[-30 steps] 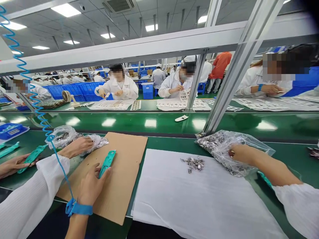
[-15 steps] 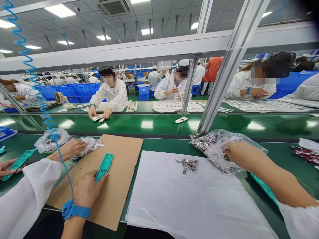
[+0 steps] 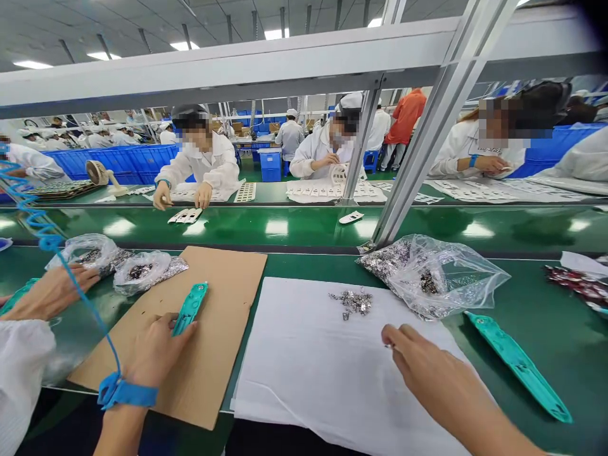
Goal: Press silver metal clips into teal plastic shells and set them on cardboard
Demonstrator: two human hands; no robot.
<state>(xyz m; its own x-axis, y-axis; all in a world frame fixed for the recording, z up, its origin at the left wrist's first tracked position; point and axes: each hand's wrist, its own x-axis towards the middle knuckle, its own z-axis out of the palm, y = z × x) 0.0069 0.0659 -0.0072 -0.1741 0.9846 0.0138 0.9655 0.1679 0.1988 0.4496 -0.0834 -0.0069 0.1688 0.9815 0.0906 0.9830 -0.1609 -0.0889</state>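
Out of the plastic bag now, my right hand pinches something tiny and silvery between its fingertips (too small to make out from here), with a heap of metal scraps ahead of it on the white sheet. My left hand, fingers together, presses the lower end of a teal plastic strip on the cardboard.

1. A factory assembly floor is on show right now, with long green counters running in rows beneath white metal frames.
2. Workers in white smocks and caps are seen seated all along them.
3. Blue plastic crates are lined up behind.
4. And there, an anti-static wrist strap is worn just above the left hand.
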